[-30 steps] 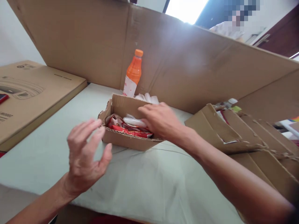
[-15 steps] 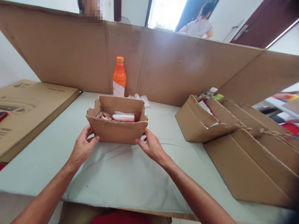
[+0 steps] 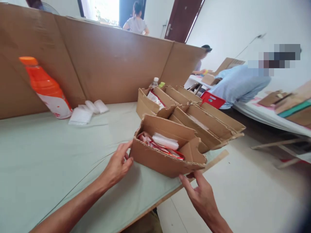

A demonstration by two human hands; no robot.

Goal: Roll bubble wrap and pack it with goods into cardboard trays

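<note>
An open-topped cardboard box (image 3: 160, 161) sits near the table's right edge, between my two hands. Inside it lie a roll of clear plastic (image 3: 165, 141) and crumpled red-and-white packaging (image 3: 148, 139). My left hand (image 3: 120, 163) grips the box's left end, thumb toward the front. At the lower right corner, my right hand (image 3: 200, 189) holds the box with its thumb in front and fingers partly hidden behind. Just behind stand several more open cardboard boxes (image 3: 191, 121), in a close group.
An orange bottle (image 3: 50, 89) stands at the left, beside white plastic packs (image 3: 81, 115). A tall cardboard panel (image 3: 116, 61) runs along the back of the table (image 3: 43, 155). Other people, one in a blue top (image 3: 243, 82), are at the right and beyond the panel.
Both hands have carried the cardboard box rightward, from mid-table to the front of the box group. The camera view has turned right.
</note>
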